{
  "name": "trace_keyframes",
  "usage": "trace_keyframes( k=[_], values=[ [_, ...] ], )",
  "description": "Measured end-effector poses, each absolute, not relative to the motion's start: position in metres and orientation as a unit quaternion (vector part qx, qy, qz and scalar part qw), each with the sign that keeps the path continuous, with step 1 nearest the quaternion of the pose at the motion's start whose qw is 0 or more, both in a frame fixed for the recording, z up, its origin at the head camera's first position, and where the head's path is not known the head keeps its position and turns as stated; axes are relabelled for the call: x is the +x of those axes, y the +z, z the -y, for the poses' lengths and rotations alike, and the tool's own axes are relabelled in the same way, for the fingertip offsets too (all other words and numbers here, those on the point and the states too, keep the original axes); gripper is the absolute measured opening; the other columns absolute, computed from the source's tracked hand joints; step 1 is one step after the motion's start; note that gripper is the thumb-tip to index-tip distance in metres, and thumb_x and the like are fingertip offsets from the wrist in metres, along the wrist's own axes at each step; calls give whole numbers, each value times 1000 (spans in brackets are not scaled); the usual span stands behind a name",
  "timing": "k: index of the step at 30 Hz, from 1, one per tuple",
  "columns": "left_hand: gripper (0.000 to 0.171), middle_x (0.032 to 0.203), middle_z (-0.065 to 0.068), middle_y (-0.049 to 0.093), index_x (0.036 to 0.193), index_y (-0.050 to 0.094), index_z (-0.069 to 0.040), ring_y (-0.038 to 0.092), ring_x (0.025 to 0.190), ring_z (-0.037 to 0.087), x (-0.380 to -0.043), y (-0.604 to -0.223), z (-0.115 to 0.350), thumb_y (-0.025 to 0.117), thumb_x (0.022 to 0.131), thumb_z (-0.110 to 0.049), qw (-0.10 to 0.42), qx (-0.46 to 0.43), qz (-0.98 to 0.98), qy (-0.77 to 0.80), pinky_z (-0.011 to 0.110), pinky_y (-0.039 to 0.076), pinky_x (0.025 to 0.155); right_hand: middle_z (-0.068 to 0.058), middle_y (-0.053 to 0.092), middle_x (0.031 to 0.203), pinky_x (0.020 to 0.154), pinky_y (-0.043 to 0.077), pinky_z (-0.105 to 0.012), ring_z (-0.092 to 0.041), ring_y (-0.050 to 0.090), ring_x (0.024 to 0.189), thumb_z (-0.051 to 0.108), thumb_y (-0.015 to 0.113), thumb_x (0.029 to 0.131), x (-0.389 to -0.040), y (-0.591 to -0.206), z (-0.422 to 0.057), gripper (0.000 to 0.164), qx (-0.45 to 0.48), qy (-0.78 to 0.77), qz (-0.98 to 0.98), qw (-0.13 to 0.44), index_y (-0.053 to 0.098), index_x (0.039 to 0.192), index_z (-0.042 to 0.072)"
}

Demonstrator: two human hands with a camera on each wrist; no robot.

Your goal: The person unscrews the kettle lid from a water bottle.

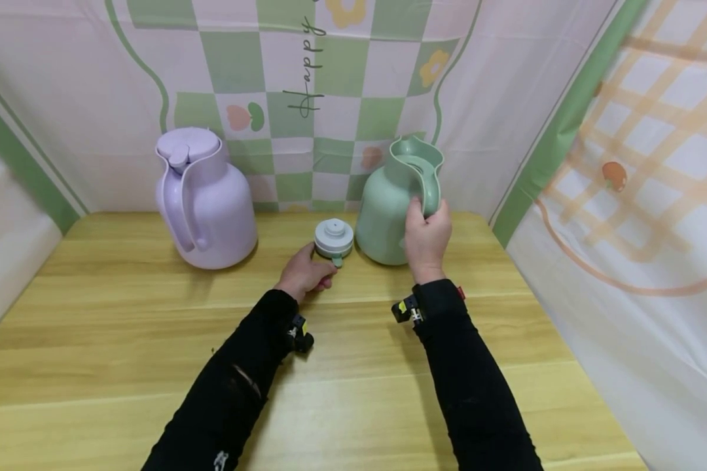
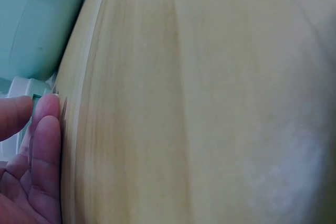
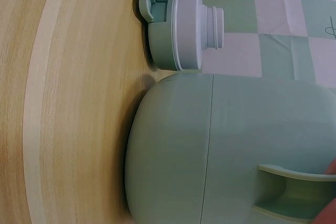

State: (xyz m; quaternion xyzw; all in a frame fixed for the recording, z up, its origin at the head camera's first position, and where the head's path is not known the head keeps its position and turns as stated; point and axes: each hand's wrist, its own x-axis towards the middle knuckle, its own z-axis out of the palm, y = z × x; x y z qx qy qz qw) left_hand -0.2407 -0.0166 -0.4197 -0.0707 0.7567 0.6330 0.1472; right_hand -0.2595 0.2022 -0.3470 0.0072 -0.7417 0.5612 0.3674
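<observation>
My right hand grips the handle of a green thermos jug, which stands upright with its own lid off. Beside that jug a grey and green lid rests on the table, its narrow ringed end up and a small green tab low on its side. My left hand is at the lid, one fingertip right by its left side and another close to the tab. In the left wrist view the thumb overlaps the lid, with loosely bent fingers alongside.
A purple thermos jug with its lid on stands at the back left of the wooden table. A checkered cloth hangs close behind the jugs, and a plaid cloth hangs along the right side.
</observation>
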Motion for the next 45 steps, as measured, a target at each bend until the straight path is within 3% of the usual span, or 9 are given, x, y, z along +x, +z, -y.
trace_keyframes(
  k=[9, 14, 19, 26, 35, 45],
  values=[
    [86, 94, 12, 77, 167, 24, -22, 67, 62, 12, -241, -418, 16, 71, 96, -11, 155, -75, -755, 633, 23, 54, 55, 2, 19, 64, 63, 20, -28, 2, 14, 50, 14, 56, 104, -258, -346, -199, 35, -4, 566, 741, 362, 34, 78, 17],
    [88, 102, 11, 78, 169, 18, -23, 66, 61, 12, -242, -418, 17, 67, 98, -9, 162, -76, -752, 635, 23, 55, 55, 4, 19, 63, 62, 20, -27, 1, 12, 48, 10, 55, 103, -242, -331, -190, 35, -7, 573, 738, 355, 33, 77, 17],
    [86, 102, 11, 78, 169, 17, -23, 66, 61, 12, -243, -417, 17, 66, 99, -9, 163, -75, -756, 629, 23, 54, 55, 6, 21, 62, 62, 22, -27, 1, 15, 47, 10, 55, 102, -234, -323, -186, 34, -4, 574, 739, 353, 34, 76, 17],
    [87, 100, 9, 78, 169, 16, -25, 66, 61, 13, -244, -418, 17, 65, 99, -10, 163, -75, -761, 624, 23, 53, 53, 4, 22, 63, 61, 24, -29, -10, 19, 53, 20, 57, 102, -258, -347, -201, 33, 3, 564, 746, 356, 35, 78, 18],
    [86, 99, 10, 77, 169, 16, -24, 66, 62, 13, -243, -416, 16, 64, 100, -9, 161, -69, -756, 630, 22, 53, 53, 2, 21, 63, 62, 22, -29, -3, 19, 50, 20, 59, 103, -258, -344, -201, 34, -2, 567, 741, 359, 35, 79, 18],
    [85, 98, 9, 77, 169, 16, -23, 66, 63, 13, -242, -417, 15, 64, 100, -9, 158, -67, -767, 618, 22, 54, 56, 3, 22, 64, 62, 25, -29, -14, 20, 56, 22, 56, 103, -258, -346, -204, 31, 3, 564, 747, 351, 36, 79, 18]
  ],
)
